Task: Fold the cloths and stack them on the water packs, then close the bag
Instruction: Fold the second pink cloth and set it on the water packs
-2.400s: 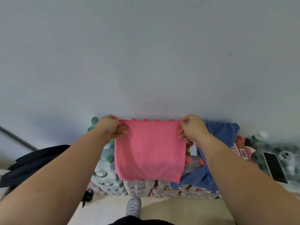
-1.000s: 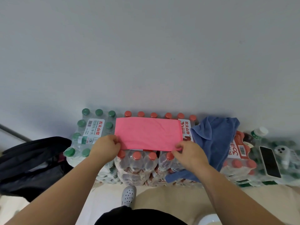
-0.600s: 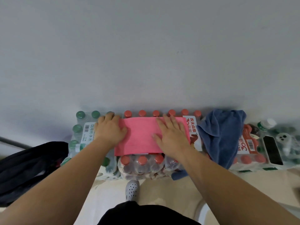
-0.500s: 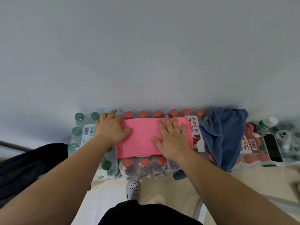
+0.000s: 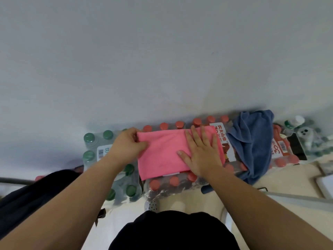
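Observation:
A pink cloth, folded into a band, lies on the red-capped water pack. My left hand is at the cloth's left edge, thumb on top and fingers curled at the far corner, pinching it. My right hand lies flat with spread fingers on the cloth's right half. A crumpled blue cloth hangs over the packs to the right. The black bag sits low on the left, partly behind my left arm.
A green-capped water pack stands left of the red one, against a plain wall. Further right are another red pack, a dark phone and a white-capped bottle. Pale floor and my shoe lie below.
The pink cloth went from held up in the air to folded on the pack. Over the last half second my left hand's fingers curled onto the left edge; my right hand stays flat.

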